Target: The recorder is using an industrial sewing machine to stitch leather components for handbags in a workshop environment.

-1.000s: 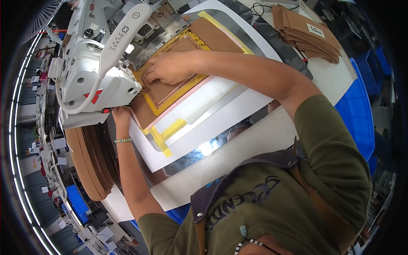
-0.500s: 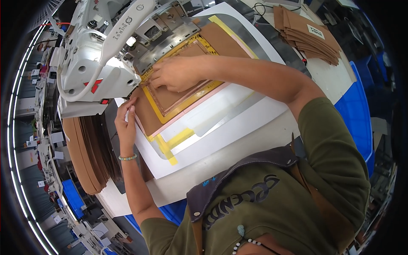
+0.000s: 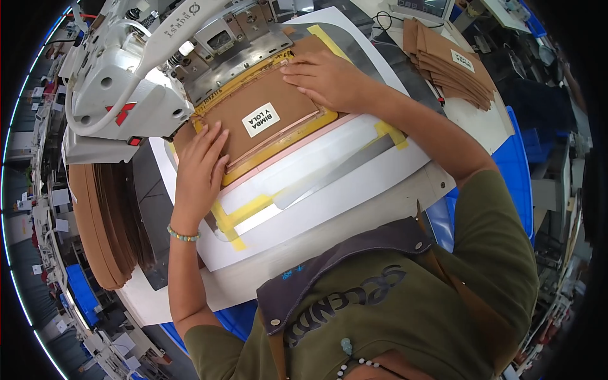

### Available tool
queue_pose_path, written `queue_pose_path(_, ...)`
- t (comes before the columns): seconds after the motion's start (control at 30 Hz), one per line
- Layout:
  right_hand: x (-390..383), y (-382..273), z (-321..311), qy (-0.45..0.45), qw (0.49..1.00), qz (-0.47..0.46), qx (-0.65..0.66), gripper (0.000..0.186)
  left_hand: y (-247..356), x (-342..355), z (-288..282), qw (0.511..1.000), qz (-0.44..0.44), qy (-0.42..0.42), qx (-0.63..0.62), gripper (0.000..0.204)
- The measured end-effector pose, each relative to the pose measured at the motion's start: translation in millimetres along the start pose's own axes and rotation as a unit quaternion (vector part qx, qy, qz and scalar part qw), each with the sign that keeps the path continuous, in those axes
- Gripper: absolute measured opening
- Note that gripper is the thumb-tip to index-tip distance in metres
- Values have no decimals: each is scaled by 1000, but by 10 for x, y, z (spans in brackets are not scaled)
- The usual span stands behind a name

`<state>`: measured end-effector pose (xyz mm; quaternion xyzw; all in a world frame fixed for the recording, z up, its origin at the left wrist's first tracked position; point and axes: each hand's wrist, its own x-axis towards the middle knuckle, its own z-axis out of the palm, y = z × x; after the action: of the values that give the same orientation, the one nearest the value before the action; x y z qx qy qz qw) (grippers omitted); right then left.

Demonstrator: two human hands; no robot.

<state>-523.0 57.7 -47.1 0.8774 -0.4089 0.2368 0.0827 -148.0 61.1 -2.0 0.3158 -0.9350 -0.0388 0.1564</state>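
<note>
A brown leather-like panel [image 3: 282,95] with a white printed label [image 3: 260,120] lies flat inside a yellow template frame [image 3: 278,151]. My left hand [image 3: 201,164] rests at the panel's left end with its fingers stretched out over the frame. At the opposite end my right hand [image 3: 326,79] lies with fingers extended on the panel's far right corner. Neither hand grips anything. Under the frame is a larger brown piece, mostly covered. A pink strip runs along the frame's near side, above a clear plate edged with yellow tape [image 3: 250,215].
The white sewing machine head [image 3: 120,95] stands close to my left hand, with a metal clamp bar [image 3: 237,69] behind the frame. Brown panels are stacked at the right [image 3: 446,63] and left [image 3: 104,221]. A blue bin [image 3: 516,171] sits beside the table at right.
The labelled brown panel now lies within the frame, where none showed before. My right hand has moved right to its far corner; my left hand has come onto its left end.
</note>
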Motion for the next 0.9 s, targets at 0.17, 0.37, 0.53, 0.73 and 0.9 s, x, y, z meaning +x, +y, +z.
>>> queue_pose_path(0.17,58,-42,-6,0,1000,5,-4,35,30,167,114,998,-5,-69,-5,53)
queue_pose_path(0.37,124,-85,-66,16,998,-19,-52,32,46,141,136,997,-12,-69,-9,53)
queue_pose_path(0.53,147,-143,-104,7,998,-26,-57,33,46,154,157,999,-4,-47,-10,54)
queue_pose_path(0.73,146,-136,-118,16,998,-36,-51,33,119,216,208,998,-28,-53,-5,53)
queue_pose_path(0.9,149,-101,-122,4,998,-44,-35,34,228,299,228,998,-1,-66,5,53)
